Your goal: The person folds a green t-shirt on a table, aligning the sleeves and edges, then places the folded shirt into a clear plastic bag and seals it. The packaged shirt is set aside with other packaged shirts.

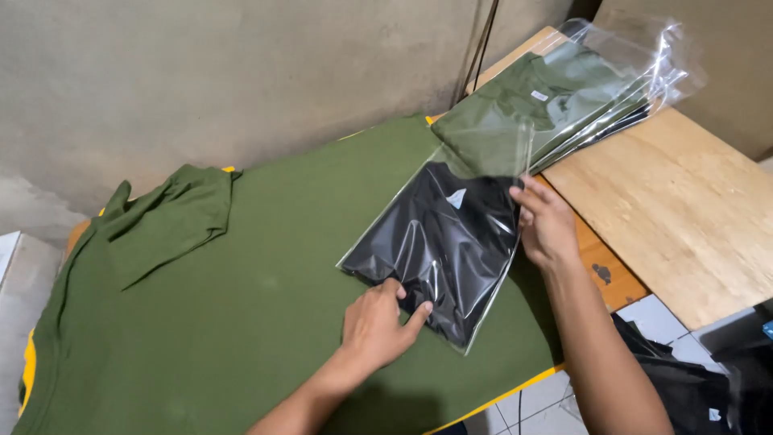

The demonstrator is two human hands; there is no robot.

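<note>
A folded black shirt in a clear plastic bag (pixel 439 242) lies on the green shirt (pixel 241 306) spread over the table. My left hand (pixel 378 326) presses on the bag's near bottom corner, fingers flat. At the bag's right edge near its open top, my right hand (pixel 546 221) has its fingers curled on the plastic. A stack of bagged olive-green shirts (pixel 555 97) lies just beyond, partly on the wooden board.
A light wooden board (pixel 684 209) lies at the right. A concrete wall (pixel 201 72) runs behind the table. Dark cloth and bagged items (pixel 692 387) lie on the tiled floor at the lower right. The table has a yellow edge (pixel 499 395).
</note>
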